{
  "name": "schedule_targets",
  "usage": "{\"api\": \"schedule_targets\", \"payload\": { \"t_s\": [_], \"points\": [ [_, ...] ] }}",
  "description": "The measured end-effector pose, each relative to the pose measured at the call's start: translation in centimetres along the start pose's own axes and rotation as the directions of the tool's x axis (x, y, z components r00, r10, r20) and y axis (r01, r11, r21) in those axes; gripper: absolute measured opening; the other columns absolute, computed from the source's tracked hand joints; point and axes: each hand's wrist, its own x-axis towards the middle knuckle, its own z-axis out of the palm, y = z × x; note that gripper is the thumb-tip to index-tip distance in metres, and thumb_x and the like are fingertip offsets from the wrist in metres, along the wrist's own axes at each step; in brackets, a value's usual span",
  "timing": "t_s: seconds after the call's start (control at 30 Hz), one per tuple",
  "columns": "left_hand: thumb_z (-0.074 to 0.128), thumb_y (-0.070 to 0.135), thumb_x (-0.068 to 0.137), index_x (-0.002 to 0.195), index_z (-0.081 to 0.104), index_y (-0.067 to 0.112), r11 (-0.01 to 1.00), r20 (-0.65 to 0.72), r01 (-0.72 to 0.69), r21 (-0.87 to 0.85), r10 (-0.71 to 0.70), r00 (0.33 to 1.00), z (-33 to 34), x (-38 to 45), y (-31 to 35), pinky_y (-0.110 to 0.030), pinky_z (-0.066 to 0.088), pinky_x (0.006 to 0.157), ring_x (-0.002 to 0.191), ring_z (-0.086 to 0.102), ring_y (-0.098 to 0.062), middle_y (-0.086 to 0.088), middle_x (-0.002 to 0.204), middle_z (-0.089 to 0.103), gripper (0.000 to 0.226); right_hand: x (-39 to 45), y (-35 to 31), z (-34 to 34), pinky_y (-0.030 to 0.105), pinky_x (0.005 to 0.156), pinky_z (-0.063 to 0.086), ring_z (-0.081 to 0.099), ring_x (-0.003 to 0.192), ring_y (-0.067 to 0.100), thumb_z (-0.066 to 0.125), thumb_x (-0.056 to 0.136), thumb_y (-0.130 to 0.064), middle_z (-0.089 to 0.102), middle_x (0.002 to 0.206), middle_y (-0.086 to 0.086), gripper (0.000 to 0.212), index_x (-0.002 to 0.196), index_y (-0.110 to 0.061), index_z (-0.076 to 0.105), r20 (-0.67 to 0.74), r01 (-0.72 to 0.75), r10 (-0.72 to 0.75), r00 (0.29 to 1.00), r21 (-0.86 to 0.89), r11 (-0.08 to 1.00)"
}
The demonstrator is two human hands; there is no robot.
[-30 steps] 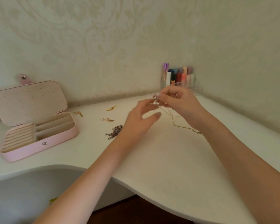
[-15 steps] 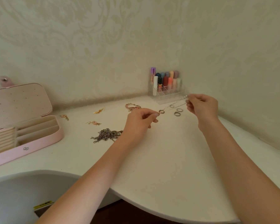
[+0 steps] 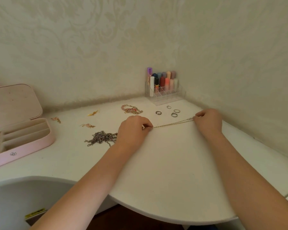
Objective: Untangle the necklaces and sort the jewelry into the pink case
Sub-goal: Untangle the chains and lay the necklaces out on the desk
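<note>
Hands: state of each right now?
Left hand: pinching one end of the gold necklace.
Right hand: pinching its other end.

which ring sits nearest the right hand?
The ring at the right end of the group; closest to the right hand. The other three lie further left.

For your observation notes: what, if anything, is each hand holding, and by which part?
Both hold one thin gold necklace, stretched out low over the table: left hand pinches one end, right hand the other.
</note>
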Motion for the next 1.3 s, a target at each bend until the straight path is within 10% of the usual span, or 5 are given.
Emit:
{"api": "schedule_targets", "payload": {
  "t_s": [0.2,0.37,0.6,0.93,1.3],
  "points": [
    [0.045,0.009,0.094,0.120,0.064,0.018,0.992,0.024,-0.126,-0.007,0.126,0.992,0.3,-0.4,-0.1,-0.031,0.038,0.104,0.125,0.050,-0.017,0.002,0.131,0.059,0.033,-0.6,-1.1,0.3,0.031,0.091,0.041,0.056,0.113,0.028,0.049,0.093,-0.014,0.061,0.123,0.014,0.029,0.119,-0.006,0.062,0.038,0.252,-0.249,0.968,-0.097,0.963],
    [0.024,0.047,0.099,0.149,0.024,0.018,0.978,0.357,-0.181,0.103,0.134,0.924,0.7,-1.0,-0.1,-0.031,0.007,0.118,0.145,0.012,-0.009,0.003,0.158,0.013,0.057,-1.4,-1.2,1.2,0.051,0.116,0.000,0.006,0.147,0.016,0.009,0.097,-0.055,0.010,0.160,0.004,0.071,0.151,-0.008,0.012,0.428,0.275,-0.069,0.901,-0.439,0.855],
    [0.010,0.060,0.093,0.151,0.003,0.019,0.955,0.451,-0.182,0.235,0.059,0.891,1.1,-0.7,-0.3,-0.039,-0.009,0.118,0.144,-0.008,-0.003,0.007,0.159,-0.002,0.071,-0.5,-0.9,1.4,0.059,0.113,-0.004,-0.006,0.147,0.012,0.006,0.095,-0.059,-0.002,0.160,-0.001,0.073,0.152,-0.013,0.002,0.392,0.160,0.040,0.919,-0.464,0.871],
    [0.034,0.042,0.099,0.145,0.032,0.024,0.960,0.050,-0.177,0.219,0.170,0.984,-0.9,-1.0,-1.0,-0.035,0.002,0.117,0.145,0.013,-0.011,0.004,0.156,0.022,0.050,-1.4,-2.6,1.0,0.059,0.111,-0.011,-0.006,0.147,0.016,0.017,0.098,-0.054,0.013,0.159,-0.004,0.063,0.152,-0.022,0.008,0.407,0.344,-0.213,0.889,-0.285,0.895],
    [0.067,0.026,0.083,0.102,0.068,0.028,0.972,0.153,0.152,0.178,-0.180,0.972,-9.7,-4.8,-8.0,-0.020,0.043,0.078,0.094,0.057,-0.014,0.008,0.096,0.058,0.019,-10.9,-12.6,4.7,0.037,0.114,0.024,0.040,0.133,0.012,0.055,0.091,-0.045,0.050,0.141,-0.006,0.047,0.134,-0.026,0.052,0.611,0.682,-0.642,0.463,0.217,0.699]
  ]
}}
